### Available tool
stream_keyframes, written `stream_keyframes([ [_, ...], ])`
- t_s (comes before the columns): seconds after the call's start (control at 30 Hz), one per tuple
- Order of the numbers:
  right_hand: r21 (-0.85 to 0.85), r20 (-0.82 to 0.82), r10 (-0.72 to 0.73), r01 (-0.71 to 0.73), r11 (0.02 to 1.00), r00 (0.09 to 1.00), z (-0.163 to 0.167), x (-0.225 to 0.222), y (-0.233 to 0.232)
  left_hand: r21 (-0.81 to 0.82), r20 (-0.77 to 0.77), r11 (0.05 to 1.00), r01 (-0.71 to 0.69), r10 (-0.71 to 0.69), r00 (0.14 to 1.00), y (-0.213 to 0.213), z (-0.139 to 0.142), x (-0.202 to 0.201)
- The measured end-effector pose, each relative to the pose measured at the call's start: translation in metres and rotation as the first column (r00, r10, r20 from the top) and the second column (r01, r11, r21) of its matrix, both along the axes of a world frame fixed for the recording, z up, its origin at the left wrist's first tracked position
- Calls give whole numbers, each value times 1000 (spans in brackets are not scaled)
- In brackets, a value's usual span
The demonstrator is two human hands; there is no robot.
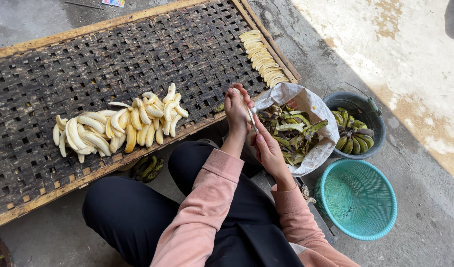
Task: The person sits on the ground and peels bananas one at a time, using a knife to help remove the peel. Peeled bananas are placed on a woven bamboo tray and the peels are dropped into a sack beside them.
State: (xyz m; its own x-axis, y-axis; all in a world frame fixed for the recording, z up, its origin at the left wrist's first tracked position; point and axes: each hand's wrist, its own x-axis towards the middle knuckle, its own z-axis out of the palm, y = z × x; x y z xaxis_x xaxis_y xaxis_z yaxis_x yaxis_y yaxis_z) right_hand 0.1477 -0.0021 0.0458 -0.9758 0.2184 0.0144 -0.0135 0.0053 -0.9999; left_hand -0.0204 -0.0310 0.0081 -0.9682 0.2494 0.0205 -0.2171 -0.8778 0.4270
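Seated low on the concrete, knees wide, so both hands work over the gap between the lap and the woven drying tray (138, 44). Left hand (237, 111) is raised, fingers curled shut round a peeled banana (235, 91) whose pale tip shows just above the knuckles; it sits right at the tray's near edge. Right hand (267, 148) is just below and to the right, closed on a thin knife (250, 117), the blade angled up toward the fruit in the left hand (the grip itself is partly hidden by the palm, but the fingers wrap the handle). On the tray, a loose heap of peeled bananas (118, 126) lies near the front rail, and a neat overlapped row of slices (263, 58) runs along the right rail, laid flat in a line as if for even drying. Just right of the hands a white sack (316, 106) gapes open, full of green peels (291, 131), close enough for scraps to fall in. Beyond it a dark bucket (375, 123) holds unpeeled green bananas (354, 133); a teal plastic basket (358, 198) stands beside the right elbow. A few more green bananas (148, 168) lie under the tray edge by the left knee.
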Motion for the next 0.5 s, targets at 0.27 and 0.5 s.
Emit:
stream_keyframes([
  [0.27,221,-174,-14,53,974,985,-18,-17,0,76,116,991,114,-122,986,-6,-8,9],
  [0.5,291,-209,-34,95,952,977,-28,-26,8,108,116,970,220,-232,966,-3,-16,18],
])
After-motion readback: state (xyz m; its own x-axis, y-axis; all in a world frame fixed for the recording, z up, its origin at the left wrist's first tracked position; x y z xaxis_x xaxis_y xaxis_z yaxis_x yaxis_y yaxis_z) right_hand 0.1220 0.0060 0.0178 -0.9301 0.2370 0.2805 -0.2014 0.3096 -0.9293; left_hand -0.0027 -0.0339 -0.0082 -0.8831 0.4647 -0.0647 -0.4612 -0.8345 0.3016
